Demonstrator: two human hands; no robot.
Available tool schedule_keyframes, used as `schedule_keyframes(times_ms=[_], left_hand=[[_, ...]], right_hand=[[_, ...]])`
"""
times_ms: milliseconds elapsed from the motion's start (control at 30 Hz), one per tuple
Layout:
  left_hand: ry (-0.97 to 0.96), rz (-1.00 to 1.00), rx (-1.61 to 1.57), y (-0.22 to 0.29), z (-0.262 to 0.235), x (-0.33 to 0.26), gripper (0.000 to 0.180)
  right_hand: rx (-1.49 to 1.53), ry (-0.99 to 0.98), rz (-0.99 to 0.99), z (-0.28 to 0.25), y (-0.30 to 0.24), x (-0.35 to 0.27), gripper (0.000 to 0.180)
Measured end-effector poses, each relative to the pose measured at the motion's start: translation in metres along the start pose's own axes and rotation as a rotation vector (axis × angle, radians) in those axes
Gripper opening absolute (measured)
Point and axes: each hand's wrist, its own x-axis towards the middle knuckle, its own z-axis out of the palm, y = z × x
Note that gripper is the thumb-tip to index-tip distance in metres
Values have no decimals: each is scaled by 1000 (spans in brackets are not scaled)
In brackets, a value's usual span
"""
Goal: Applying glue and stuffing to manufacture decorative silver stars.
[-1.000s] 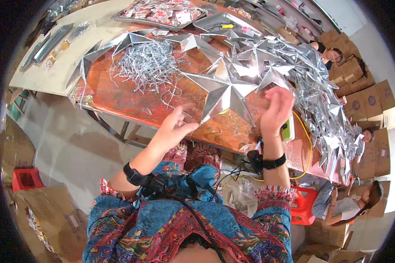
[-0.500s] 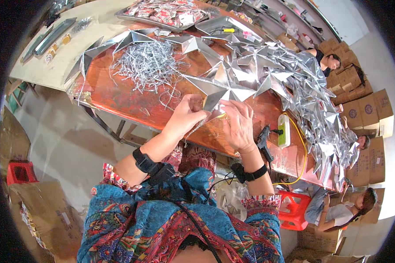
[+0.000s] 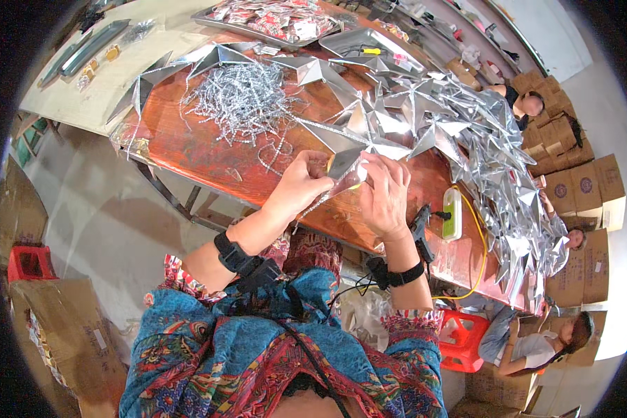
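My left hand (image 3: 304, 182) and my right hand (image 3: 386, 194) are both closed on a shiny silver paper star (image 3: 345, 166), held above the table's near edge. The fingers of my left hand pinch the near point from its left side, and my right fingertips press on its right side. A thin sparkling silver strip (image 3: 317, 206) hangs below the star between the hands. Something small and yellow shows at my fingertips, too hidden to name. Beyond my left hand lies a tangled heap of sparkling silver strips (image 3: 240, 101). More silver stars (image 3: 481, 143) pile up beyond and right.
A black glue gun (image 3: 421, 226) and a green-and-white power strip (image 3: 452, 216) with a yellow cable (image 3: 485, 259) lie to the right. Metal trays (image 3: 247, 35) stand at the back. Co-workers (image 3: 529, 104) sit along the right; a red stool (image 3: 460, 341) stands there.
The held point has turned, showing more of its flat silver face. My right fingers have shifted slightly up and right; my left hand keeps its hold.
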Motion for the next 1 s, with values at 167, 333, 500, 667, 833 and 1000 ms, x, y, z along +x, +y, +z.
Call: schedule_keyframes(times_ms=[167,333,500,667,833,1000], left_hand=[[5,18,1,0,1,1,50],[-54,-87,50,13,0,-7,45],[-55,-117,-54,18,-2,-16,37],[-61,-171,-49,18,-10,-22,30],[-78,-159,-81,20,-15,-27,28],[-68,-222,-55,23,-15,-31,26]], right_hand=[[0,0,34,3,3,1,37],[56,27,51,-1,-4,-4,36],[91,-6,-41,1,-19,-11,37],[150,67,-50,3,-24,-13,40],[194,56,-59,4,-29,-16,39],[216,26,-57,4,-35,-20,40]])
